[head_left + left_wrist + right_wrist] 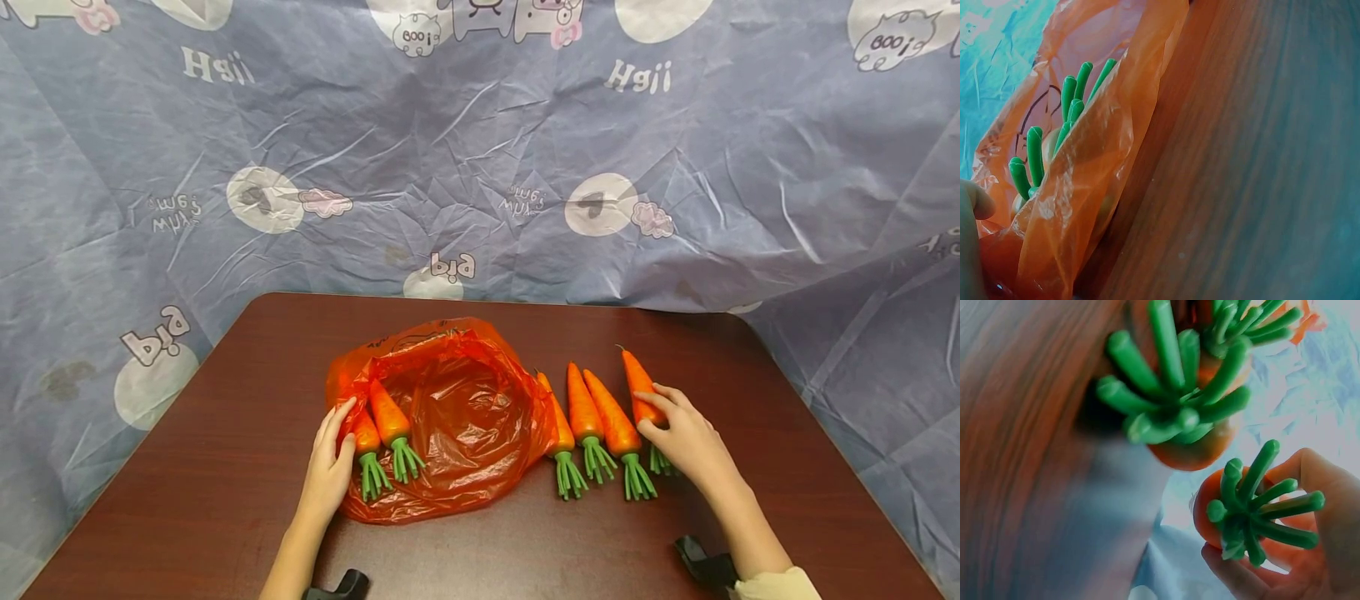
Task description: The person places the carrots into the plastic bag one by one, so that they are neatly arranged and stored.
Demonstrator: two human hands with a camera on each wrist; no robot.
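A thin orange-red plastic bag [480, 475] lies with its mouth spread toward me. Two carrots [390, 417] with green stubby stems rest in its left side; their stems [1035, 162] poke up inside the bag in the left wrist view. My left hand [328, 458] holds the bag's left edge, thumb toward the mouth and fingers along the outside. To the right, my right hand [686, 433] grips the thick end of the rightmost carrot [641, 379]. In the right wrist view, that carrot's green stems [1254, 515] stick out between thumb and fingers.
Three more carrots [581, 408] lie side by side between the bag and my right hand, the leftmost against the bag's edge. The dark brown table [225, 467] ends at a patterned blue-grey cloth [450, 167] hanging behind it.
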